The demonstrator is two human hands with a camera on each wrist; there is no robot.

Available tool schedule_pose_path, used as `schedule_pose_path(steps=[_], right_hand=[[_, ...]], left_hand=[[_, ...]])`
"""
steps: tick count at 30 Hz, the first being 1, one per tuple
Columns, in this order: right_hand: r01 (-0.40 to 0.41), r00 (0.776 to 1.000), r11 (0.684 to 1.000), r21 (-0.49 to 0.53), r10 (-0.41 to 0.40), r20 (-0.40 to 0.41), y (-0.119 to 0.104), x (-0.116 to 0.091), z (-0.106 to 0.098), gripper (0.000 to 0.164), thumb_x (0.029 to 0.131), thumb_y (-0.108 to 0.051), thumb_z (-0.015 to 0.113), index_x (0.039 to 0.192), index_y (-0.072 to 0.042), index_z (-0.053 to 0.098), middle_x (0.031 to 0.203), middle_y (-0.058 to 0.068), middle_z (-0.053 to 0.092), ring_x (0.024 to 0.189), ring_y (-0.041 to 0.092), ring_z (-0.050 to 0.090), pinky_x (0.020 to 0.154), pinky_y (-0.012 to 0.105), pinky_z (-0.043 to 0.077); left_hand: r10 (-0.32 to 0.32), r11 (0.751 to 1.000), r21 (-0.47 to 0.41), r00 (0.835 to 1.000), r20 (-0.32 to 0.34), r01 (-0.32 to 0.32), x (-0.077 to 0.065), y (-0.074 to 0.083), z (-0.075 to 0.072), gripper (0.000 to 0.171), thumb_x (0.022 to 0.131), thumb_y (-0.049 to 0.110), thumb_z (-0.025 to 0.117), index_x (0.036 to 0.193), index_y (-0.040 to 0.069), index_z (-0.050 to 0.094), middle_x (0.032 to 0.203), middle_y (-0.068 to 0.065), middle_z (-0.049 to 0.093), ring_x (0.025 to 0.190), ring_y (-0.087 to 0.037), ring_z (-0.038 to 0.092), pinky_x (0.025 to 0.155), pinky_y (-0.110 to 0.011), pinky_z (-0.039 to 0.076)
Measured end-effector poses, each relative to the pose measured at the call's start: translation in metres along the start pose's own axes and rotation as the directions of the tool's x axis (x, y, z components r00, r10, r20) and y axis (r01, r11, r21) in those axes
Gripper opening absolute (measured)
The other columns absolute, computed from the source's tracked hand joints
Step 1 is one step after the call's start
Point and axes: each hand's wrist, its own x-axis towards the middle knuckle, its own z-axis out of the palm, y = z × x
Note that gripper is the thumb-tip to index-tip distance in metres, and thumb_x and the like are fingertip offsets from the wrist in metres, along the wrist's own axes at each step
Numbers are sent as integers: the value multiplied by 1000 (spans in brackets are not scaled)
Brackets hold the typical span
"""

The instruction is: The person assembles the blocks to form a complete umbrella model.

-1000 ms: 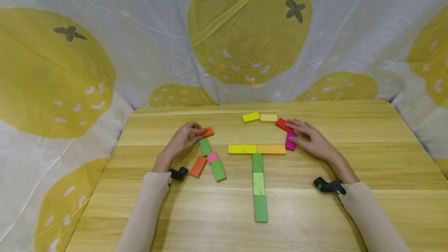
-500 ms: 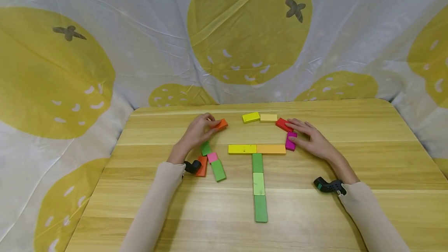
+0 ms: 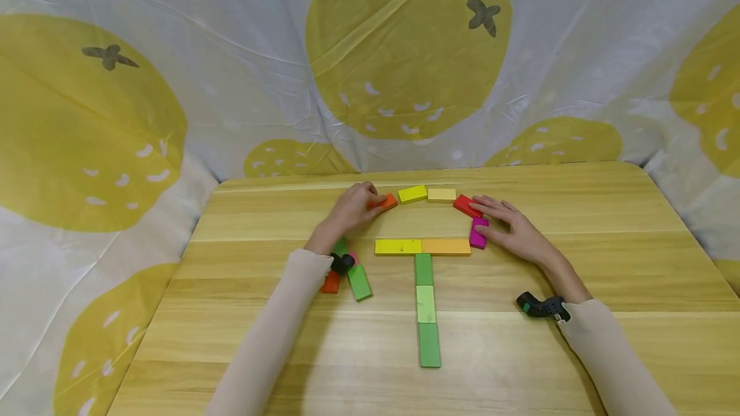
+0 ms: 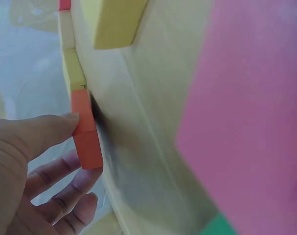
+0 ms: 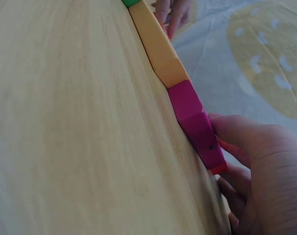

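My left hand (image 3: 351, 209) pinches an orange block (image 3: 390, 201) between thumb and fingers at the far left end of a curved row. In the left wrist view, that orange block (image 4: 86, 125) lines up end to end with a yellow block (image 4: 73, 71). Beside it in the head view, the curve runs on through the yellow block (image 3: 412, 194), a pale tan block (image 3: 442, 196), a red block (image 3: 464, 205) and a magenta block (image 3: 478, 234). My right hand (image 3: 513, 228) rests with extended fingers on the red block, its thumb touching the magenta one.
Inside the curve, a yellow bar (image 3: 397, 247) and a light orange bar (image 3: 446, 247) form a crosspiece. Green blocks (image 3: 429, 345) make a stem below it. Under my left wrist lie a green block (image 3: 360, 283), a red-orange block (image 3: 330, 283) and a partly hidden pink block.
My left hand has carried the orange block rightward and away from me, from beside the loose green block to the yellow block's left end. My right hand has stayed in place.
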Motion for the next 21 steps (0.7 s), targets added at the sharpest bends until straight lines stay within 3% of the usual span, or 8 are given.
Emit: schedule_pose_path(steps=[10, 21], right_hand=[[5, 1000, 1000, -4, -5, -6, 1, 0, 1, 50, 100, -14, 69, 148, -9, 58, 163, 19, 42, 156, 45, 26, 126, 66, 5], [0, 1000, 1000, 9, 0, -3, 1, 0, 1, 50, 99, -14, 69, 148, -10, 58, 163, 19, 42, 156, 45, 25, 127, 66, 5]], left_hand=[[-63, 987, -148, 997, 34, 67, 1, -6, 4, 38, 97, 15, 73, 133, 7, 69, 115, -15, 68, 99, -31, 65, 89, -41, 54], [-87, 985, -145, 995, 49, 93, 3, -3, 2, 42, 94, 19, 77, 134, 8, 68, 110, -14, 68, 87, -24, 57, 79, -32, 47]])
